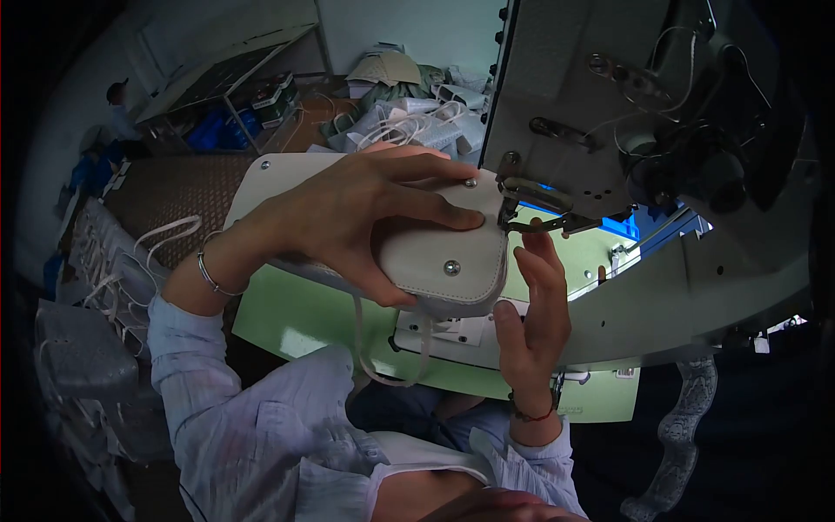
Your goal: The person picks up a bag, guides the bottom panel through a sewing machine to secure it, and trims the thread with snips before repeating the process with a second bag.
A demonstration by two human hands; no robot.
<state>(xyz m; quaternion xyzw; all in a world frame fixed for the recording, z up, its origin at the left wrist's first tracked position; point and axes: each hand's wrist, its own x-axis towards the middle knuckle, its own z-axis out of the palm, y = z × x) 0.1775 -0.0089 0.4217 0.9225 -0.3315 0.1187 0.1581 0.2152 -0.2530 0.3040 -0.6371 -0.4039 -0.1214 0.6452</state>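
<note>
A white handbag (426, 252) with metal studs and a stitched edge lies on its side at the sewing machine (574, 113). My left hand (365, 204) spans it, fingers spread over the top face and thumb down at the near edge. Its right edge sits at the presser foot (507, 209). Beside that edge, my right hand (535, 304) is raised with fingers apart, the forefinger tip close under the foot's lever and the thumb near the bag's corner. A thin strap (391, 380) loops down from the bag toward my lap.
A green machine table (287, 317) runs beneath the bag. Pale bags with straps (422, 126) are heaped at the back, and more bags (87, 352) stand at the left. Another person (122, 113) is far back left, near a metal-framed table (230, 74). The machine arm fills the right side.
</note>
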